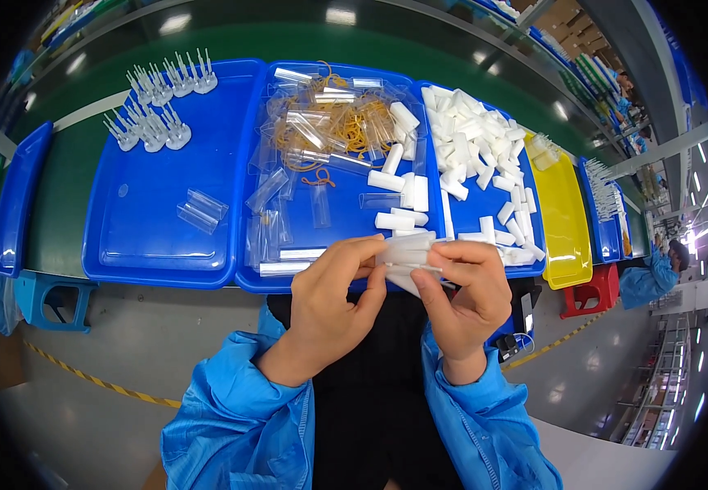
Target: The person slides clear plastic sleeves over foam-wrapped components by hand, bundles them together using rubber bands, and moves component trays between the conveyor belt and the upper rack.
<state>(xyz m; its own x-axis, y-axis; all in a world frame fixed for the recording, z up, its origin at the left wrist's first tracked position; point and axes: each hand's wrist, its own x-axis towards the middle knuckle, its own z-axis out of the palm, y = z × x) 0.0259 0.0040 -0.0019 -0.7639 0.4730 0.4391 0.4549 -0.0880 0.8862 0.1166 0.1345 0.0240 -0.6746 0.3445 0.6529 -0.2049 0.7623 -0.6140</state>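
Observation:
Between my two hands, above the near edge of the trays, is a small bundle of white, partly translucent tubes (408, 255). My left hand (327, 292) pinches its left end with thumb and fingers. The right end is gripped by my right hand (470, 292), its thumb and forefinger closed on it. Just beyond them lies the middle blue tray (346, 229), where clear plastic tubes (268, 189) and tangled orange rubber bands (358, 131) are heaped with several white cylinders (386, 180). More white cylinders (472, 135) fill the blue tray to its right.
The left blue tray (158, 233) holds white spiked pieces (154, 135) and two clear tubes (202, 210). A yellow tray (562, 220) stands at the right. Blue (53, 298) and red (594, 292) stools sit below the green table. Another person (656, 273) is at far right.

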